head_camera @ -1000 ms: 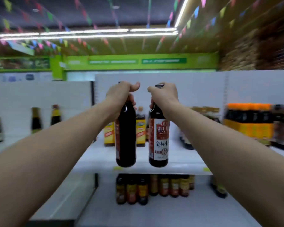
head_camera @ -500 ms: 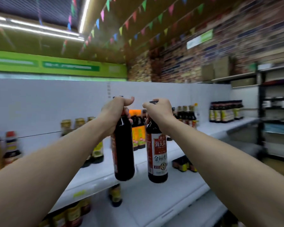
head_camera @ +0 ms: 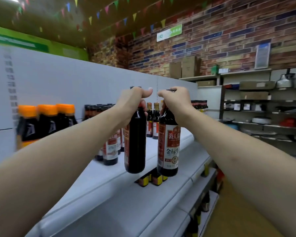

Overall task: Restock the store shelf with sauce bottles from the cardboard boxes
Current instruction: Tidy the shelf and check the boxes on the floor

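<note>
Head view, dead centre: two dark sauce bottles hanging upright side by side, close but apart, above the front edge of the white shelf [head_camera: 126, 202]. Gripped round neck and cap by the left hand [head_camera: 132, 101], fingers curled and thumb stuck out toward 3 o'clock, the left bottle [head_camera: 135, 142], label turned mostly away, only a red strip along its 9 o'clock edge. Clasped likewise at the neck by the right hand [head_camera: 175, 101], fingers wrapped over the cap, the right bottle [head_camera: 168, 147], its red, white and gold label with Chinese characters facing the camera. Both bases seemingly clear of the shelf surface. Just behind, toward 9 o'clock of the left bottle, a cluster of red-labelled bottles [head_camera: 110, 149] standing on the shelf. Further out at 9 o'clock, three orange-capped bottles [head_camera: 46, 124] of dark sauce, blurred. At 12 o'clock, between the two hands, a pair of gold-capped bottles [head_camera: 152, 120] against the white back panel [head_camera: 58, 86]. Past the right hand at 2 o'clock, a short row of far dark bottles [head_camera: 199, 104] at the shelf's end. At 6 o'clock under the held pair, yellow-labelled bottles [head_camera: 150, 179] on the lower level, peeping out from under the shelf edge. Up at 1 o'clock, a brick wall [head_camera: 229, 40] with a green-and-white sign [head_camera: 169, 32], cardboard boxes [head_camera: 189, 66] on a high ledge, coloured pennants [head_camera: 125, 21] strung overhead. Out at 3 o'clock, a dark metal rack [head_camera: 263, 117] with pots and boxes, too blurred for detail.
</note>
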A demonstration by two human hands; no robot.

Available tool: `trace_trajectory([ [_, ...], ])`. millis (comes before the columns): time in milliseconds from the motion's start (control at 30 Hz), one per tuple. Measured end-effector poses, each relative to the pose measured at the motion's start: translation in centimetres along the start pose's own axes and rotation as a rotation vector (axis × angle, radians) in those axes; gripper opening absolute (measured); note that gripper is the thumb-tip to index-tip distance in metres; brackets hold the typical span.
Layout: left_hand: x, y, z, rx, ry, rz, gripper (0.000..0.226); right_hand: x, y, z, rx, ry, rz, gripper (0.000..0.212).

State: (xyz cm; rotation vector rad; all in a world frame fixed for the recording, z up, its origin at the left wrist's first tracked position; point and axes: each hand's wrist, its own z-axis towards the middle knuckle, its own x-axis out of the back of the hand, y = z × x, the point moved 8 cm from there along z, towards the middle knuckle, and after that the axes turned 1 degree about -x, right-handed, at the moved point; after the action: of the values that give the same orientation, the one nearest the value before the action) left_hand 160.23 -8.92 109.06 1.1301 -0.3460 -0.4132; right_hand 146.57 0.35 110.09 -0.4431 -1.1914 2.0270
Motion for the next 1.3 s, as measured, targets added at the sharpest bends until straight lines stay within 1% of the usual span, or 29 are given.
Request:
trace_trajectory([
  [100,-1.8,-2.2,4.6,-0.019,0.022,0.014,0.03,1.1,2.4,4.4,-0.013,0.019,0.028,0.018],
  [300,-3.4,-7.9,12.3,0.018,0.167,0.102,0.037,0.9,8.1,13.0,-0.018,-0.039,0.056,0.011],
  [433,-2.6,-10.8,14.5,0.035,0.348,0.166,0.044,-1.3,11.7,17.6,-0.027,-0.168,0.138,0.012],
  [533,-2.3,-11.4,14.5,0.033,0.489,0.203,0.043,-3.5,13.6,19.7,-0.037,-0.299,0.237,0.012],
  [667,-1.1,-11.4,13.9,0.068,0.669,0.276,0.05,-6.5,15.4,21.0,-0.052,-0.442,0.308,0.02],
  [800,0.1,-11.7,12.1,0.105,0.82,0.394,0.055,-8.8,16.4,21.2,0.002,-0.432,0.304,0.023],
  [867,0.8,-11.5,11.2,0.122,0.888,0.411,0.058,-10.0,16.5,20.8,0.013,-0.446,0.312,0.025],
  [933,1.3,-11.3,10.7,0.132,0.918,0.419,0.061,-11.3,16.7,20.5,0.014,-0.474,0.326,0.025],
  [1067,2.2,-11.3,10.5,0.137,0.963,0.517,0.066,-13.3,17.3,20.2,0.016,-0.506,0.323,0.026],
  [1200,3.0,-11.5,10.9,0.138,0.992,0.642,0.064,-15.3,17.1,20.1,0.054,-0.553,0.32,0.021],
  [1300,3.3,-11.8,11.2,0.122,1.026,0.688,0.062,-16.4,16.8,19.9,0.106,-0.592,0.31,0.025],
])
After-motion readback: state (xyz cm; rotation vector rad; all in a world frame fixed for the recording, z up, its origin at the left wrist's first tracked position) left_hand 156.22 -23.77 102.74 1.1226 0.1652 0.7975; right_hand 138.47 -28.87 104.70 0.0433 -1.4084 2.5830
